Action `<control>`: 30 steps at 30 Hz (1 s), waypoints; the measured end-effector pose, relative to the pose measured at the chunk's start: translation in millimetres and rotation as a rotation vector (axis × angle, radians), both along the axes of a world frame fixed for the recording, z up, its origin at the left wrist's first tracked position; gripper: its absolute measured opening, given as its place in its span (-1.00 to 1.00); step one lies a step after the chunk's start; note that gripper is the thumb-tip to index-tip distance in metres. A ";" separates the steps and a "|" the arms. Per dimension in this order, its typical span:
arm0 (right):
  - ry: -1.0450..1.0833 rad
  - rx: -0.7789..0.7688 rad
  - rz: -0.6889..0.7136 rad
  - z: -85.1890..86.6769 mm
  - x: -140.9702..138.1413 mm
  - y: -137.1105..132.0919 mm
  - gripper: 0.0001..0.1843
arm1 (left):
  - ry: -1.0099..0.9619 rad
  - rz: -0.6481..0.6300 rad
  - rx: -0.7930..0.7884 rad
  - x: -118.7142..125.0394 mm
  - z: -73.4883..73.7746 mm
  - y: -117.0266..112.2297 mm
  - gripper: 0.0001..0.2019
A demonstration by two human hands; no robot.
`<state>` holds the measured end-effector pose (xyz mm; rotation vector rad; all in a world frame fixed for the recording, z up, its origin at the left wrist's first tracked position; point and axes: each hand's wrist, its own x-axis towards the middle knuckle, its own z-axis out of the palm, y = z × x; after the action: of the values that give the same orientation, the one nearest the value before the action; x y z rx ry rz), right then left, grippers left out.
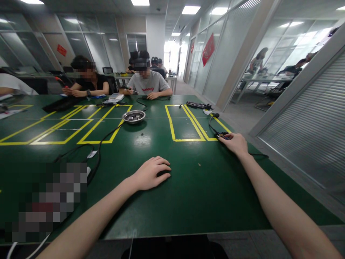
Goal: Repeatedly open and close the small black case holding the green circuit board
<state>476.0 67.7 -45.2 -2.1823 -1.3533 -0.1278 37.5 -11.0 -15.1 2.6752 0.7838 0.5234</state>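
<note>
My left hand [151, 173] rests on the green table [188, 194] near the middle, fingers curled loosely downward, with nothing visible in it. My right hand [235, 142] reaches out to the right and lies over a small dark tool with red and blue marks [222, 135], its fingers curled onto it at the corner of a yellow tape rectangle [185, 124]. A black cable [211, 124] runs from that tool toward the back. A round metal bowl [134, 116] with small metal parts sits farther back, left of centre.
Yellow tape outlines mark the table at left. Black cables [98, 151] trail across the left side. A black tool [198, 105] lies at the far right edge. Two people sit at the far side; others sit behind. The table's right edge drops to a grey floor.
</note>
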 end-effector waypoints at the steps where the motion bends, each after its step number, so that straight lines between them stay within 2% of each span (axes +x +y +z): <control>1: -0.002 -0.007 0.006 0.3 -0.1 0.4 -0.56 | 0.000 0.001 0.001 -0.2 0.2 0.0 -0.82; 6: 0.039 0.053 -0.011 4.8 -0.5 1.5 -0.45 | 0.006 0.002 -0.011 -1.4 1.1 0.1 -0.82; 11: 0.027 0.181 -0.074 1.0 3.3 0.7 -0.54 | -0.009 -0.002 -0.006 -2.2 -1.2 0.8 -0.81; 14: 0.056 0.111 -0.080 -6.2 5.4 1.3 -0.55 | -0.002 -0.002 -0.007 -2.3 -1.3 1.0 -0.81; 17: 0.067 0.007 -0.012 -10.3 3.3 2.3 -0.56 | 0.008 0.001 -0.009 -2.1 0.2 0.6 -0.81; 22: 0.030 -0.049 0.083 -5.2 -17.6 1.4 -0.52 | 0.006 -0.001 -0.005 -1.7 2.6 -1.0 -0.80; 26: 0.053 -0.053 0.283 -1.8 -55.6 -6.0 -0.53 | 0.004 0.000 -0.004 -1.6 2.0 -1.9 -0.81; 30: 0.135 -0.034 0.688 1.1 -112.7 -27.4 -0.51 | -0.016 0.024 0.003 -2.1 -0.2 -2.0 -0.74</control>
<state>363.3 40.3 -44.1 -1.5984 -1.9401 0.2983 35.4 -13.1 -15.3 2.6644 0.8115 0.5515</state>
